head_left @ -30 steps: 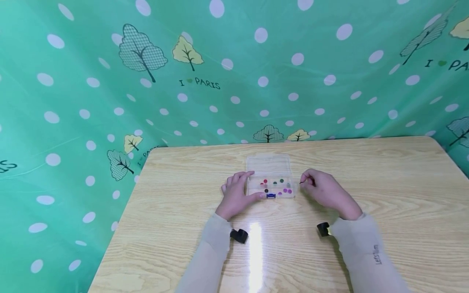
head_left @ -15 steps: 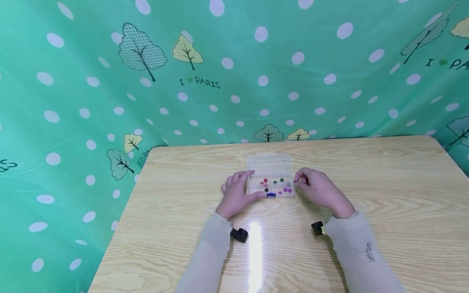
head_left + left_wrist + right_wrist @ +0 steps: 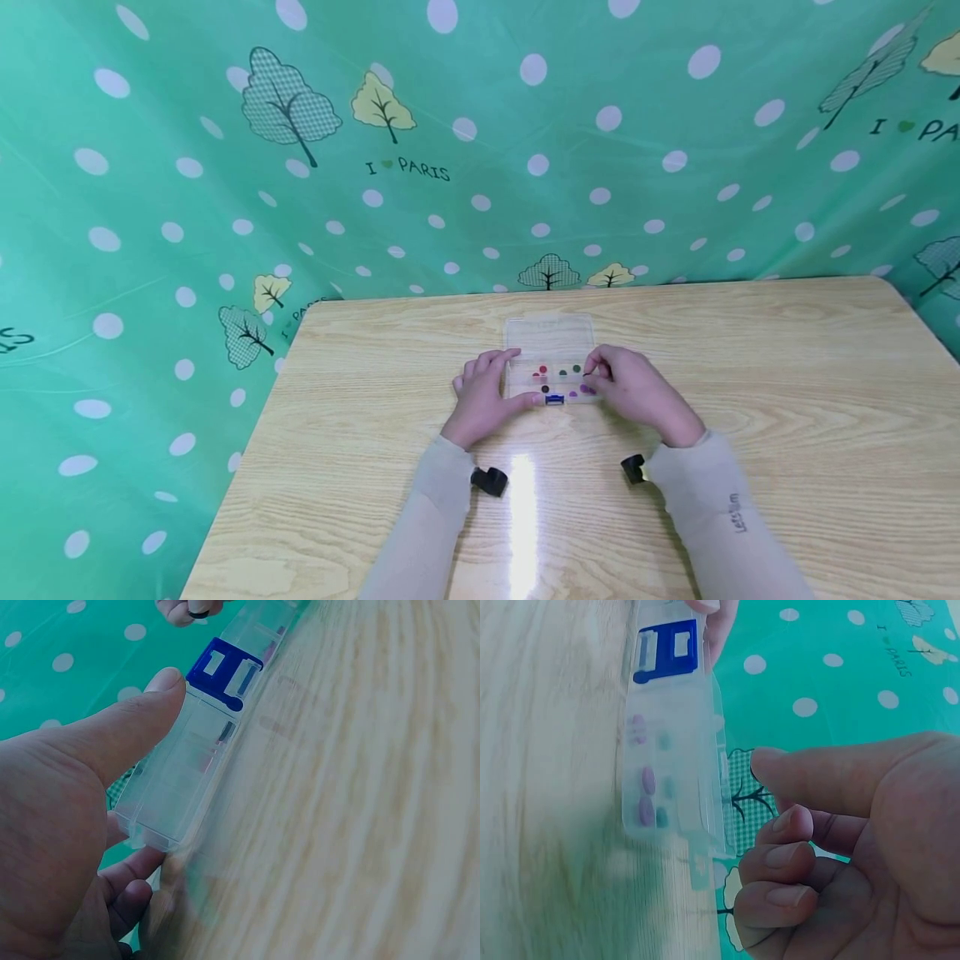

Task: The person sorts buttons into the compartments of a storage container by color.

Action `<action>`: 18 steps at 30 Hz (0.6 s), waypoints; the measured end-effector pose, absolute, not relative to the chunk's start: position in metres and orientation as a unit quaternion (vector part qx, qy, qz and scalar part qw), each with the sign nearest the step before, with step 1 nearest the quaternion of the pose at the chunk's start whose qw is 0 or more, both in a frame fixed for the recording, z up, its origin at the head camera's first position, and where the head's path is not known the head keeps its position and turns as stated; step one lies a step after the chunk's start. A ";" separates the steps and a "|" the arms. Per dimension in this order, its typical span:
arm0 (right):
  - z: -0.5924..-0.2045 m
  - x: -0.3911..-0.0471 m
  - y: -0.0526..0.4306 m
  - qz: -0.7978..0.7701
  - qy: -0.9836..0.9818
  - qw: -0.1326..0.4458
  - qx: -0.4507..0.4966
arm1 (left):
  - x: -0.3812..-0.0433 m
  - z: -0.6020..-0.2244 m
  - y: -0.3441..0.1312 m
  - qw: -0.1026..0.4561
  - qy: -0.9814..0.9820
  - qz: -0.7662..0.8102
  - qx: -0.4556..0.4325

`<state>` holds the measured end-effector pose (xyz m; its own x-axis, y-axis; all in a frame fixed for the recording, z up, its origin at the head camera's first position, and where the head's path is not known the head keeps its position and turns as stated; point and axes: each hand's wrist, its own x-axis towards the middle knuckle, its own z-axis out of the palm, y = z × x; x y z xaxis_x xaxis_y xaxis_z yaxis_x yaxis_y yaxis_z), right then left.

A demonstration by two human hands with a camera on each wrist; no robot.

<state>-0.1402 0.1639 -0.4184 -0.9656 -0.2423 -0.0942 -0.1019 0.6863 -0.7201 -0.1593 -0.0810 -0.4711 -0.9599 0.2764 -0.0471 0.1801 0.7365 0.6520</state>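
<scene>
A clear plastic compartment box [image 3: 169,761] lies on the table with its lid [image 3: 550,335] laid back. My left hand [image 3: 480,400] holds its left end, thumb at the front beside the blue latch [image 3: 225,673] and fingers round the far side. Over the right end of the box is my right hand [image 3: 637,387], pinching a small black disc [image 3: 199,614] between thumb and index finger. Inside, red discs [image 3: 543,369] sit back left, green discs [image 3: 577,368] back right, another black disc [image 3: 545,389] front left and purple discs [image 3: 648,780] front right, partly covered by the right hand in the head view.
The wooden table [image 3: 360,467] spreads out on both sides of the box. A green dotted cloth [image 3: 420,108] with printed trees hangs behind it and along the left. Each wrist carries a small black camera [image 3: 490,482].
My right hand has moved left with the small black disc, from beside the box to over its right compartments. My left hand has stayed in place on the box.
</scene>
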 end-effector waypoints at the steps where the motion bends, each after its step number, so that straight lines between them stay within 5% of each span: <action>1: -0.418 -0.141 0.163 -0.385 0.913 0.092 -0.096 | -0.159 -0.471 -0.081 0.070 0.929 0.342 0.123; 18: -0.420 -0.143 0.141 -0.386 0.911 0.107 -0.097 | -0.158 -0.470 -0.081 0.066 0.929 0.342 0.129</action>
<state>-0.1433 0.1412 -0.4200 -0.9586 -0.2584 -0.1197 -0.0936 0.6831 -0.7243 -0.1582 -0.0814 -0.4697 -0.9577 0.2856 -0.0348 0.1950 0.7331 0.6516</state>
